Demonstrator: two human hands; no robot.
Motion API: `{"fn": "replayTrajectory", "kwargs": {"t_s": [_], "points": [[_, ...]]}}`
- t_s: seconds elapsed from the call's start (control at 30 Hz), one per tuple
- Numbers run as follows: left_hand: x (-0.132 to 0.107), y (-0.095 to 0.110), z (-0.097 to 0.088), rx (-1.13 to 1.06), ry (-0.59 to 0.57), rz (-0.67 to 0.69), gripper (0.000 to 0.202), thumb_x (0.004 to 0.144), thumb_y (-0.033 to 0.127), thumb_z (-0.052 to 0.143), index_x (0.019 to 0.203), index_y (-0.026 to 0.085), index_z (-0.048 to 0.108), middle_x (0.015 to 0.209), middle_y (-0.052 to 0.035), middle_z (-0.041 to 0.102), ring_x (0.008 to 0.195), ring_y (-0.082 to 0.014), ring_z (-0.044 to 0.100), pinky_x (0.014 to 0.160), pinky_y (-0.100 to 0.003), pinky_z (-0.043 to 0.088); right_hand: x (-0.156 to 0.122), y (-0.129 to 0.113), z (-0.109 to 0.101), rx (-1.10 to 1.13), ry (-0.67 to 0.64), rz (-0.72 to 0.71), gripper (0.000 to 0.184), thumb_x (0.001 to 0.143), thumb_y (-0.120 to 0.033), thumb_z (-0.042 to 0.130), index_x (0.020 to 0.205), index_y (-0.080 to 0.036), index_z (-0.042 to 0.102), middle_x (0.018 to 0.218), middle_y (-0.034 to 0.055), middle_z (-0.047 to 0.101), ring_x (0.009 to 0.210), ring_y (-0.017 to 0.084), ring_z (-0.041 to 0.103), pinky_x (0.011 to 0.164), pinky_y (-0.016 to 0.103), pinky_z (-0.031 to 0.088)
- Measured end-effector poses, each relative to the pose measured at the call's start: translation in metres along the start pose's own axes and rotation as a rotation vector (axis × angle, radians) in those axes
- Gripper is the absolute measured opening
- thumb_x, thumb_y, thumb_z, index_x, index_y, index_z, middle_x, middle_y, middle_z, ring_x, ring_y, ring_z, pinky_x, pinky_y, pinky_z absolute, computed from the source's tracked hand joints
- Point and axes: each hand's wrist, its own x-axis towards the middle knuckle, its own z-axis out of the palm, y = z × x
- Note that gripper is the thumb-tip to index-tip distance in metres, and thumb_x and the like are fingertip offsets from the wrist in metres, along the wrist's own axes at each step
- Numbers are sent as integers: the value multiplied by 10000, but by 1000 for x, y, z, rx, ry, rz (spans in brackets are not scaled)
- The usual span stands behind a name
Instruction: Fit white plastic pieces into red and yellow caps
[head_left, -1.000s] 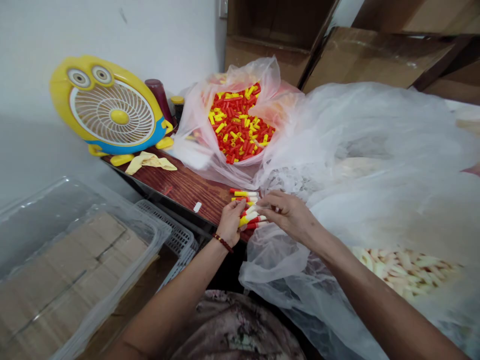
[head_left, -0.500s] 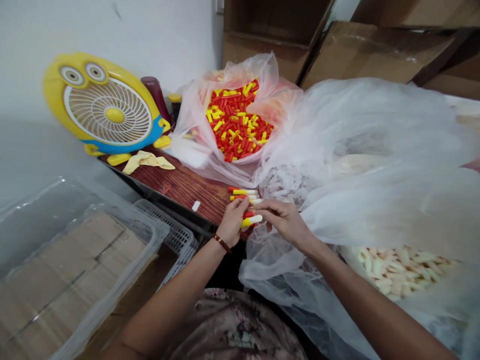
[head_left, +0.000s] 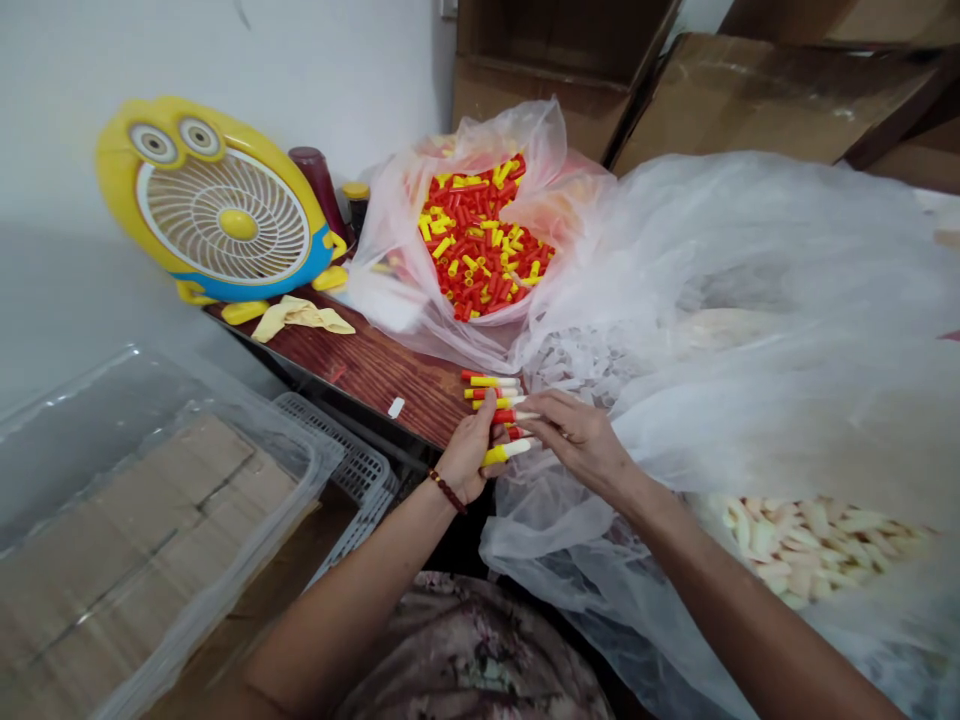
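My left hand (head_left: pixel 469 455), with a bead bracelet on the wrist, is closed round several small plastic pieces (head_left: pixel 507 450) with red or yellow bodies and white tips, fanned out to the right. My right hand (head_left: pixel 581 440) pinches the white tip of a red piece (head_left: pixel 516 416) in that bunch. Two or three more assembled pieces (head_left: pixel 491 383) lie in a row on the wooden table (head_left: pixel 375 370) just beyond my fingers. An open clear bag of loose red and yellow caps (head_left: pixel 480 245) sits further back.
A yellow cartoon desk fan (head_left: pixel 217 215) stands at the table's left, a yellowish glove (head_left: pixel 300 316) before it. A large clear bag with cream-white tips (head_left: pixel 810 545) lies at right. Cardboard boxes (head_left: pixel 720 95) stand behind. A clear plastic bin (head_left: pixel 142 520) and a white basket (head_left: pixel 345 470) sit below left.
The bunch in my left hand has shifted slightly; my right fingers now pinch a red piece near its top. Both hands stayed at the table's edge.
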Motion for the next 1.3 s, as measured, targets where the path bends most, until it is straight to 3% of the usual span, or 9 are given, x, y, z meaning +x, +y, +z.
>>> {"fn": "replayTrajectory", "kwargs": {"t_s": [0.2,0.33,0.43,0.57,0.7,0.8,0.9,1.07,1.3], "points": [[-4,-2,10,26,129,74,465,691,566,720,722,154,507,490,83,402,330,-26,357,293,-147,186,-2,-5,-9,-120,-39,50,234,945,-325,459,1034,-194,630,980,92,675,892,204,640,784,311,494],[-4,-6,10,84,92,220,508,662,575,731,634,165,431,480,94,346,361,-7,303,339,-136,240,7,-7,-11,56,-102,298,399,956,-443,407,692,-184,556,594,5,563,557,132,535,547,244,420],[-2,-5,7,63,68,248,526,657,570,738,616,168,401,477,103,293,370,2,245,349,-135,226,10,-9,-11,189,-158,429,435,949,-486,394,675,-183,544,519,-22,504,436,109,459,452,236,370],[-1,2,6,48,95,220,499,671,578,729,653,154,467,482,93,320,367,-5,273,346,-142,238,4,-11,-12,19,-50,251,294,912,-411,499,1067,-191,617,831,55,668,705,182,629,640,293,496],[-1,4,5,60,71,217,494,683,577,718,648,158,458,482,87,337,368,-12,287,345,-148,250,1,-12,-9,-78,2,121,251,907,-358,503,1004,-186,658,967,100,677,894,223,632,806,344,489],[0,2,0,81,36,319,489,706,558,706,623,163,429,485,89,314,383,-9,282,357,-140,258,5,-14,-5,149,-30,324,269,884,-424,535,866,-183,653,767,43,649,669,162,594,603,275,474],[2,0,-6,169,15,398,475,730,561,681,629,157,455,495,77,344,402,-16,301,360,-140,256,10,-20,-6,524,-121,688,330,813,-506,595,763,-180,575,524,-51,424,386,66,313,351,202,246],[8,-1,-15,287,22,427,476,740,592,650,651,151,493,529,60,386,440,-29,332,387,-148,287,18,-21,-7,818,-248,956,367,715,-496,694,715,-182,502,512,-96,322,357,19,165,314,162,88],[39,9,-35,306,140,330,478,733,585,658,635,175,433,489,91,316,404,-32,275,388,-156,233,38,33,-15,80,-254,672,310,877,-433,507,752,-166,604,645,27,624,528,133,585,456,216,412]]}}
